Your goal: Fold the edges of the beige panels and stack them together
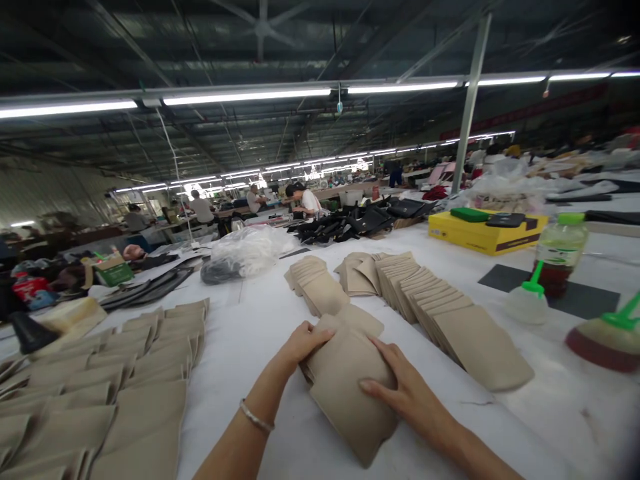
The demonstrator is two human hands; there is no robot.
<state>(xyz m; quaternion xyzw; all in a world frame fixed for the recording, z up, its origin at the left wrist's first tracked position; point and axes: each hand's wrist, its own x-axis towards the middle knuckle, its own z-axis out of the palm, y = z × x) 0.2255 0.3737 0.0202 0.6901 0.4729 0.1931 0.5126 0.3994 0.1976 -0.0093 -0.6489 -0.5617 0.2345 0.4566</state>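
Note:
A small stack of beige, leather-like panels point(350, 393) lies at a slant between my hands, with its near corner pointing towards me. My left hand point(306, 343) grips its far left edge, thumb on top and fingers partly hidden at the side. Along the right edge, my right hand point(403, 390) holds the same stack with its thumb across the top face. Just beyond lies another fanned pile of beige panels point(320, 290). A long overlapping row of similar panels point(470, 333) runs down the right. Many folded beige pieces point(145, 413) stand in rows at the left.
Squeeze bottles with green tips point(527, 301) and a green-capped bottle point(560, 250) stand at the right, near a yellow box point(485, 233). Clear plastic wrapping point(250, 250) and black pieces point(350, 223) lie at the back of the white table point(240, 373). People sit farther off.

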